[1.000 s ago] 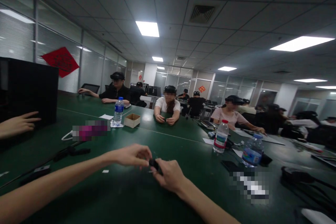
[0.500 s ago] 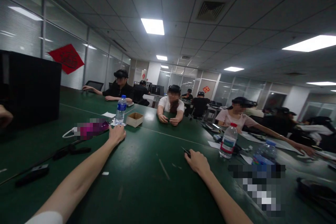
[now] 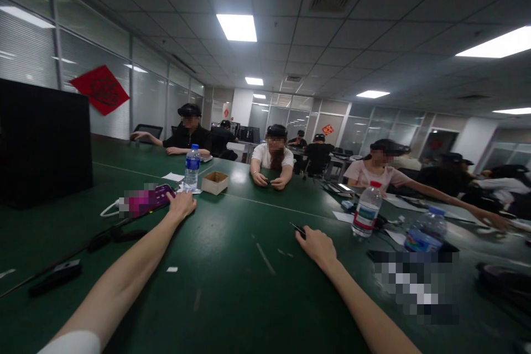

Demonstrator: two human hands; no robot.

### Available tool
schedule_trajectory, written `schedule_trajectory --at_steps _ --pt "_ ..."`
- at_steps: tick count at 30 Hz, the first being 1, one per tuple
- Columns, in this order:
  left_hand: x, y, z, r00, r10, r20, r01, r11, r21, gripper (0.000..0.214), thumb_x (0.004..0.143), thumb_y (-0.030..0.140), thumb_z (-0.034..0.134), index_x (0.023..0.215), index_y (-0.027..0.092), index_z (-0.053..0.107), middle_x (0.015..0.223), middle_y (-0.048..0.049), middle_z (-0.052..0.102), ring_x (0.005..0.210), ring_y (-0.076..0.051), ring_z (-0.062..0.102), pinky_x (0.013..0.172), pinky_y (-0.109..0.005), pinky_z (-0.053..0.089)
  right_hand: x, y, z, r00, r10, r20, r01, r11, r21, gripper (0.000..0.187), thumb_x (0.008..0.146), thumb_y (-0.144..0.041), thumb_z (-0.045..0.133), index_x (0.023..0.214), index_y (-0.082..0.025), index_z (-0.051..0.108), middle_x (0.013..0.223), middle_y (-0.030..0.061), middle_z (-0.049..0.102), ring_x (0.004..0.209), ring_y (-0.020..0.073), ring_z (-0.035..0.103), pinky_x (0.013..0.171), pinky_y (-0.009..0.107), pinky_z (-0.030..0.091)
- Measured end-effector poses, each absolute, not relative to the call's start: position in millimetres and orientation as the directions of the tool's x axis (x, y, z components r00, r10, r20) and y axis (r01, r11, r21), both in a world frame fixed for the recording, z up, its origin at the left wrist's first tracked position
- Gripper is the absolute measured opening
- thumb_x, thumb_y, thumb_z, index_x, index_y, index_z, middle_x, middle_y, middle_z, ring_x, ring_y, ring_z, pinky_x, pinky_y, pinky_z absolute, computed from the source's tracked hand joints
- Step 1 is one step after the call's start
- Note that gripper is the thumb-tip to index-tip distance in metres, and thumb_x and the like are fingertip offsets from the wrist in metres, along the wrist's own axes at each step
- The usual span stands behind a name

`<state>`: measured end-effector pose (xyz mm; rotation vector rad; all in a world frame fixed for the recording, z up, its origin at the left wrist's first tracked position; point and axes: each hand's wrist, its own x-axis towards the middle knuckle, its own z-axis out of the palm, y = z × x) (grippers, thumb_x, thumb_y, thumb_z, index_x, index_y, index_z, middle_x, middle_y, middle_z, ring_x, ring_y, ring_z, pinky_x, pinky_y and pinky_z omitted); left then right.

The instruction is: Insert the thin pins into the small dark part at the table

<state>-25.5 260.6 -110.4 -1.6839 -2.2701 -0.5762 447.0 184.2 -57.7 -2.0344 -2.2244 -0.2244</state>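
Observation:
My left hand (image 3: 181, 204) is stretched far out over the green table (image 3: 232, 282), its fingers touching the near end of a magenta phone (image 3: 153, 199) that has a white cable. My right hand (image 3: 317, 245) rests on the table farther right, fingers curled round a small black object (image 3: 298, 228) whose tip sticks out to the left. What that object is stays unclear. A water bottle (image 3: 192, 167) and a small cardboard box (image 3: 215, 182) stand just beyond the left hand.
A black box (image 3: 43, 141) stands at the left. Black cables and a dark device (image 3: 56, 275) lie near the left edge. Two more bottles (image 3: 367, 210) and a blurred patch sit at right. Several people sit round the far side of the table.
A second ago both hands were together in front of me on the small black object. The left hand has since reached out to the magenta phone; the right moved rightward with the object.

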Motion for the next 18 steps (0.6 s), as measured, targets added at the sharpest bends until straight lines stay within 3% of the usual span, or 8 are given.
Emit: schedule_trajectory --at_steps 6,18 --pt "-24.0 257.0 -110.0 -0.271 0.848 0.455 0.962 0.244 0.119 0.033 0.081 0.033 0.038 0.095 0.013 0.06 0.103 -0.0157 0.061 0.097 -0.031 0.056 0.098 -0.068 0.005 448.3 186.5 -61.0 -0.104 0.974 0.203 0.994 0.098 0.039 0.046 0.09 -0.052 0.031 0.101 -0.016 0.058 0.089 0.0121 0.064 0.076 0.0212 0.064 0.065 0.03 0.046" --pt "-23.0 253.0 -112.9 -0.231 0.861 0.453 0.973 0.213 0.091 0.033 0.081 0.031 0.039 0.097 0.012 0.06 0.105 -0.0165 0.061 0.102 -0.028 0.054 0.103 -0.057 0.014 446.1 183.4 -60.1 -0.084 0.973 0.214 0.996 0.077 0.039 0.047 0.09 -0.052 0.03 0.101 -0.015 0.058 0.092 0.0133 0.064 0.081 0.0234 0.063 0.069 0.033 0.046"
